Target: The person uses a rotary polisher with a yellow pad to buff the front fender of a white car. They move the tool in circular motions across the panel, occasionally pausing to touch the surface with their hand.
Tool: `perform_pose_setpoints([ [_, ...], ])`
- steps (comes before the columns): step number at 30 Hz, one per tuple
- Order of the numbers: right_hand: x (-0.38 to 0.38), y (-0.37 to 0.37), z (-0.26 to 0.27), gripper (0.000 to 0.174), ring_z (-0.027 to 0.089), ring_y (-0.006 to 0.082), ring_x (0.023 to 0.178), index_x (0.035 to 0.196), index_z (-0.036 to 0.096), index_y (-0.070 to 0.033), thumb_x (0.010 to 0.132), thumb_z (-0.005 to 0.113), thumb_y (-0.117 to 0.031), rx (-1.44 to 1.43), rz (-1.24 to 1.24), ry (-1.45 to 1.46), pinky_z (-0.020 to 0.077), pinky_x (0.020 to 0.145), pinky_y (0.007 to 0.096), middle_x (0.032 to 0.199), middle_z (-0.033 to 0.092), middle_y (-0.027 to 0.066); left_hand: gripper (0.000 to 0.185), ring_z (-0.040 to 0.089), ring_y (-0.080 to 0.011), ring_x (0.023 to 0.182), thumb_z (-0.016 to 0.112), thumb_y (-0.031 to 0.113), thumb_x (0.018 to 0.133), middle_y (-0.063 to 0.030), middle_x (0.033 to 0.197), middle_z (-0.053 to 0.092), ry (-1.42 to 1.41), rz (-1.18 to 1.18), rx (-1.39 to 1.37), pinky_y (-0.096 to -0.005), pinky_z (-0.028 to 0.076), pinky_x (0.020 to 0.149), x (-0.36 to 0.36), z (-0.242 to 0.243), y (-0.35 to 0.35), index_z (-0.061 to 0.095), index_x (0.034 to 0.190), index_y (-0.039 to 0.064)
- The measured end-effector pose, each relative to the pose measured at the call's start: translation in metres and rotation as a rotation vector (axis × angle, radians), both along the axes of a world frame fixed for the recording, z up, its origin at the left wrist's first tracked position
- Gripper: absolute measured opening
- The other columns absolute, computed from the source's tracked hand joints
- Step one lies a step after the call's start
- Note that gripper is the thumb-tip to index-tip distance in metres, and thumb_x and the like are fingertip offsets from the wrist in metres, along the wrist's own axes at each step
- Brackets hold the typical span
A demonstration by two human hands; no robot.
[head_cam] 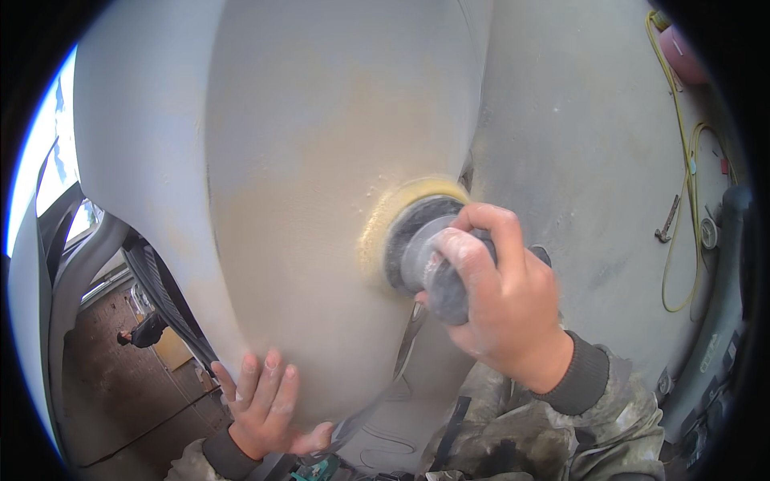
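My right hand (511, 294) is closed around a round, dark power sander (442, 258). Its disc, with a blurred yellow rim, lies against a grey car body panel (325, 144) near the panel's right edge. Tan and yellowish patches show through the grey surface. My left hand (267, 403) rests on the lower part of the same panel, fingers spread, with pale dust on the fingertips. Dust also coats the fingers of my right hand. The underside of the sander is hidden.
On the grey floor at the right lie a yellow hose (686, 156), a hammer (667, 219) and a pink object (683, 54). A dark bumper-like part (710, 349) stands at the far right. Through the opening at the left, a person (144, 330) is visible beyond the car body.
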State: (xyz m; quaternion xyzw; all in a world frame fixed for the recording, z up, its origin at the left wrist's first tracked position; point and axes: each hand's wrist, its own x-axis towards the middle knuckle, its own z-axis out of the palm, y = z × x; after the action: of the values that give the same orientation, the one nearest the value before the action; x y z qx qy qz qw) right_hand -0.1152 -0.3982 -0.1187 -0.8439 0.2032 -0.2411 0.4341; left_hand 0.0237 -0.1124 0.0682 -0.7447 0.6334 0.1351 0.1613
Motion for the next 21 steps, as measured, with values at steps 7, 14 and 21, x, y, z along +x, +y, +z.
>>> perform_pose_setpoints([
  [7, 0.005, 0.014, 0.007, 0.055, 0.072, 0.0277, 0.076, 0.121, 0.061, -0.012, 0.073, 0.088, -0.008, 0.051, 0.043, -0.042, 0.0595, 0.061, 0.0378, 0.119, 0.061, 0.0121, 0.093, 0.023, -0.0457, 0.167, 0.057, 0.071, 0.092, -0.0290, 0.165, 0.051, -0.024, -0.029, -0.002, -0.0747, 0.001, 0.132, 0.003, -0.001, 0.003, 0.060, 0.148, -0.003],
  [14, 0.000, 0.014, -0.002, 0.046, 0.071, 0.0261, 0.077, 0.119, 0.062, -0.011, 0.078, 0.080, -0.004, 0.090, 0.025, -0.073, 0.0587, 0.061, 0.0370, 0.119, 0.061, 0.0129, 0.094, 0.023, -0.0456, 0.167, 0.057, 0.072, 0.093, -0.0290, 0.164, 0.051, -0.028, -0.020, 0.002, -0.0744, 0.001, 0.132, -0.002, 0.000, 0.006, 0.061, 0.148, -0.003],
  [21, 0.005, 0.004, -0.008, 0.059, 0.071, 0.0284, 0.076, 0.121, 0.061, -0.011, 0.071, 0.091, -0.009, 0.061, 0.042, -0.098, 0.0582, 0.060, 0.0390, 0.120, 0.062, 0.0125, 0.094, 0.024, -0.0447, 0.167, 0.058, 0.074, 0.092, -0.0281, 0.163, 0.053, -0.025, -0.005, -0.011, -0.0736, 0.001, 0.132, -0.004, -0.003, 0.004, 0.062, 0.147, -0.002],
])
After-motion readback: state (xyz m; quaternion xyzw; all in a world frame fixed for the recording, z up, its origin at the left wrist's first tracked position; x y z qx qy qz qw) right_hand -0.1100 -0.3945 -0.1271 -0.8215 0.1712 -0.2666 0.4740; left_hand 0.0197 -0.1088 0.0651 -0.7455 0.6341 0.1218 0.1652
